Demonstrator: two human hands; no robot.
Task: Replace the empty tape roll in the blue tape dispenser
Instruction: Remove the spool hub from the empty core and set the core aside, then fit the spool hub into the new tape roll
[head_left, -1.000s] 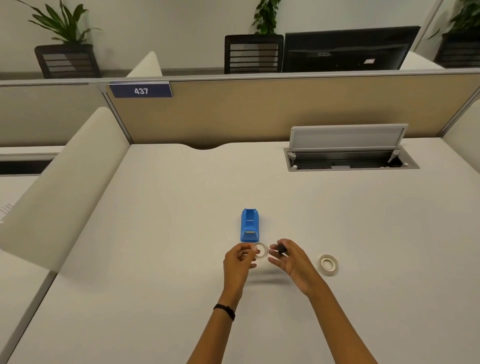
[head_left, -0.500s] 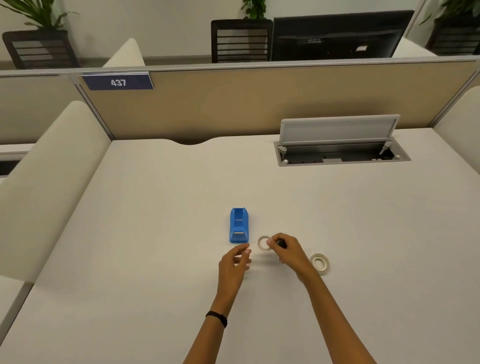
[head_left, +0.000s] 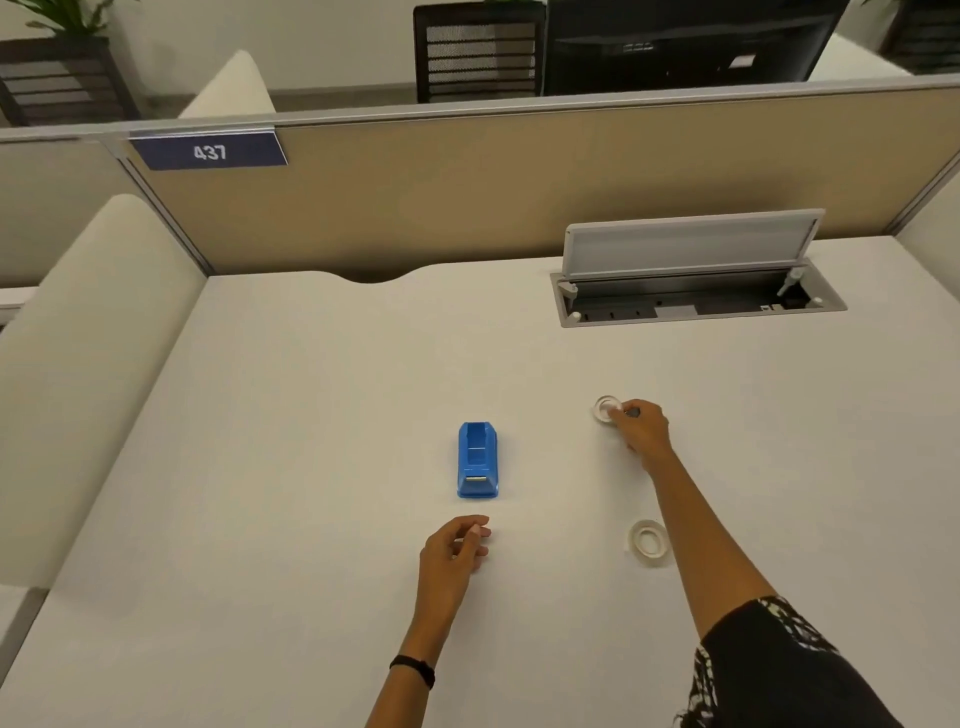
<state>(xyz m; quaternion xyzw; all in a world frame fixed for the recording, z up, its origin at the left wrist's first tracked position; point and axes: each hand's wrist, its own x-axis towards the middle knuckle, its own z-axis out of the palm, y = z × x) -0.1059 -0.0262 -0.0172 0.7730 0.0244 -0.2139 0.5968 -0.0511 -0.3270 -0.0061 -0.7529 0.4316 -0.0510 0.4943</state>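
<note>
The blue tape dispenser (head_left: 477, 460) lies on the white desk (head_left: 311, 415), its roll bay bare. My right hand (head_left: 638, 427) is stretched out to the right of and beyond the dispenser, pinching the empty tape ring (head_left: 605, 409) at the desk surface, with a small dark piece tucked in its fingers. A full roll of tape (head_left: 648, 541) lies flat beside my right forearm, nearer to me. My left hand (head_left: 456, 550) hovers just in front of the dispenser, fingers loosely curled and holding nothing.
An open cable tray with a raised lid (head_left: 691, 283) is sunk into the desk at the back right. A tan partition (head_left: 519, 182) closes the far edge, and a padded cream divider (head_left: 93, 364) runs along the left.
My right hand took the empty ring from my left hand and carried it away to the far right. My left hand drew back from the ring and now holds nothing.
</note>
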